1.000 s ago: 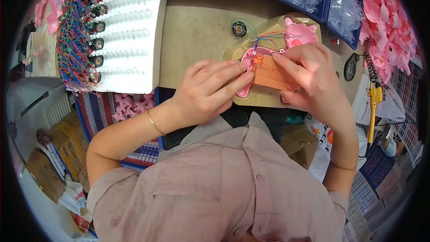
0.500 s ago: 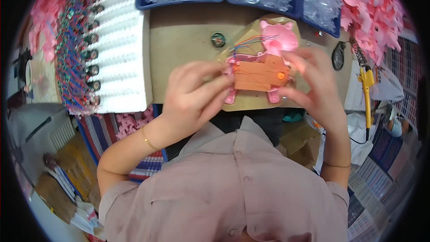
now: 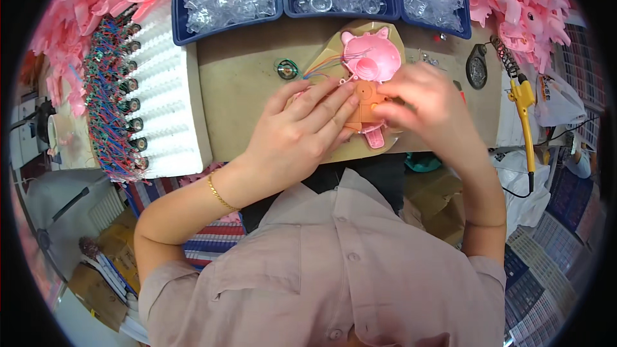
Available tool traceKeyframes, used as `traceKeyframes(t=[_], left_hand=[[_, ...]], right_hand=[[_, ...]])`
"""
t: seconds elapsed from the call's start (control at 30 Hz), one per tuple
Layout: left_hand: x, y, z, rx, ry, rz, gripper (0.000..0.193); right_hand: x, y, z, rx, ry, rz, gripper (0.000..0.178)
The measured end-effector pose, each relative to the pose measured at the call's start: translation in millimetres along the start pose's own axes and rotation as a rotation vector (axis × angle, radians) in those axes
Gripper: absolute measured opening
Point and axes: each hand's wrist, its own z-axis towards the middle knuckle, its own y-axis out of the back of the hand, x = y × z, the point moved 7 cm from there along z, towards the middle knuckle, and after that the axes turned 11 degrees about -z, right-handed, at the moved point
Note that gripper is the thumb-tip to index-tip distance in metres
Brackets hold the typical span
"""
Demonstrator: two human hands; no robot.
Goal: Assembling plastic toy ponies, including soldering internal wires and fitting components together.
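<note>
A pink animal-shaped toy lies on the bench in front of me. Its hollow head shell (image 3: 376, 58) points away from me, and an orange plastic casing (image 3: 364, 104) sits in its body. My left hand (image 3: 302, 122) is laid across the body and casing, fingers long and thumb at the near edge, gripping it and covering its left part. One pink leg (image 3: 374, 137) sticks out toward me. At the casing's right end, my right hand (image 3: 421, 103) is curled, blurred, with thumb and fingertips close together; anything between them is hidden. Thin coloured wires (image 3: 319, 66) run left from the head.
A small round speaker (image 3: 286, 69) lies left of the toy. A white foam tray (image 3: 173, 103) holds several wired speakers. Blue bins (image 3: 279, 13) of clear plastic parts line the back. Pink shells (image 3: 514, 0) are heaped behind. At right a yellow soldering iron (image 3: 524, 99) stands by its coil holder.
My left hand has moved from the toy's left edge onto its body. My right fingers have drawn together at the casing's right end. The whole view has shifted slightly.
</note>
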Motion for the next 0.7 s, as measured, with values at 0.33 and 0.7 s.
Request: traceKeyframes(t=[0.33, 0.7], left_hand=[[43.5, 31.9, 2.4, -0.280, 0.467, -0.194, 0.018], [20.7, 16.1, 10.2, -0.096, 0.054, -0.184, 0.025]], right_hand=[[6.9, -5.4, 54.3, -0.202, 0.127, -0.096, 0.014], [0.6, 31.2, 36.6, -0.106, -0.309, 0.309, 0.019]])
